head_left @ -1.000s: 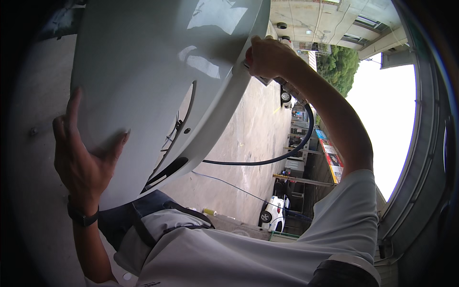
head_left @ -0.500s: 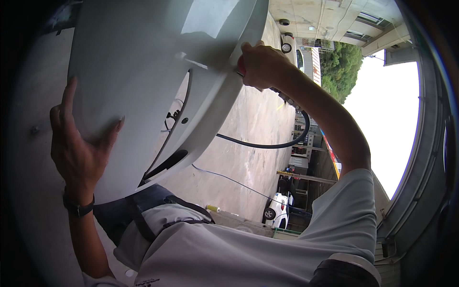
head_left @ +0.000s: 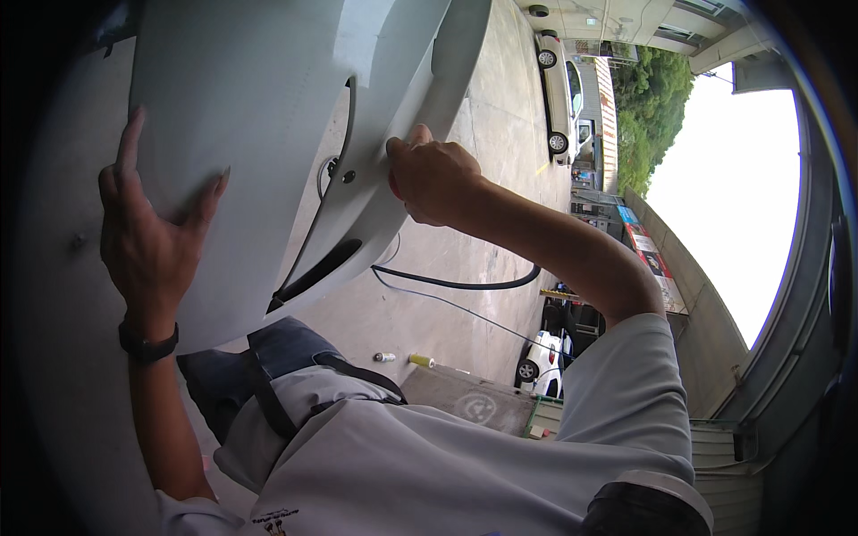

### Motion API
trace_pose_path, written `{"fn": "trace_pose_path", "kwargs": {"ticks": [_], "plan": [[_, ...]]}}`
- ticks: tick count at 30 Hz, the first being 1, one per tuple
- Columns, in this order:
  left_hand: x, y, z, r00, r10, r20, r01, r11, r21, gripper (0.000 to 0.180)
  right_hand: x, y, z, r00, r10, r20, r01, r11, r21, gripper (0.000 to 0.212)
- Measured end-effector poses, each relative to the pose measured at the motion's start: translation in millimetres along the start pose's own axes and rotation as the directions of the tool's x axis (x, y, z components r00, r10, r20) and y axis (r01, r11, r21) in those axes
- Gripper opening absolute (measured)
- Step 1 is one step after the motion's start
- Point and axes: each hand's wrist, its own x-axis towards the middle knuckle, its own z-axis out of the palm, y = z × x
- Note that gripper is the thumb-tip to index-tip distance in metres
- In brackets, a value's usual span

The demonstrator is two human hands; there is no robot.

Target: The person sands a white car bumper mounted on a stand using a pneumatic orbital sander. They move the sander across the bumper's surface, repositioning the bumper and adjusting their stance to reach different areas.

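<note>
A large pale grey car bumper (head_left: 241,134) with smooth curves and cut-out openings stands in front of me. My left hand (head_left: 154,237), with a dark wristband, lies against its left part, the thumb and index finger spread. My right hand (head_left: 436,179) is closed at the bumper's right-hand contour, beside a small round hole (head_left: 349,177). Under its fingers shows a little red of a hand-held air tool (head_left: 393,186), the rest of which is covered by the hand. A dark slot (head_left: 331,281) opens lower in the bumper.
A thick dark hose (head_left: 465,286) and a thinner blue hose (head_left: 447,311) cross the concrete floor (head_left: 474,205). A yellow roll (head_left: 421,361) and a small can (head_left: 384,357) lie near my legs. Parked cars, one a white car (head_left: 543,362), stand farther off.
My right hand has moved down and left along the bumper's contour, with the hose shifting along. My left hand stays on the bumper. The view has tilted slightly.
</note>
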Motion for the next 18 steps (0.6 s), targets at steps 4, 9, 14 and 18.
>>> {"fn": "trace_pose_path", "kwargs": {"ticks": [4,9,14,18], "plan": [[-2.0,0.1,1.5,1.0,-0.012,0.008,0.013,1.0,-0.002,0.096,-8.0,-30.9,30.0,0.995,-0.062,-0.072,0.069,0.993,0.092,0.038],[-2.9,1.8,0.6,0.998,-0.057,0.027,0.057,0.998,0.001,0.096,-9.1,-33.0,31.1,0.994,-0.081,-0.069,0.083,0.996,0.033,0.037],[-2.0,4.0,1.7,0.996,-0.078,0.038,0.077,0.996,0.041,0.097,4.4,16.4,-1.2,1.0,0.001,-0.028,-0.001,1.0,0.019,0.048],[-2.6,2.8,2.6,0.998,-0.069,0.01,0.068,0.997,0.036,0.097,16.7,57.6,-28.0,0.995,0.022,-0.102,-0.022,1.0,0.003,0.043]]}}
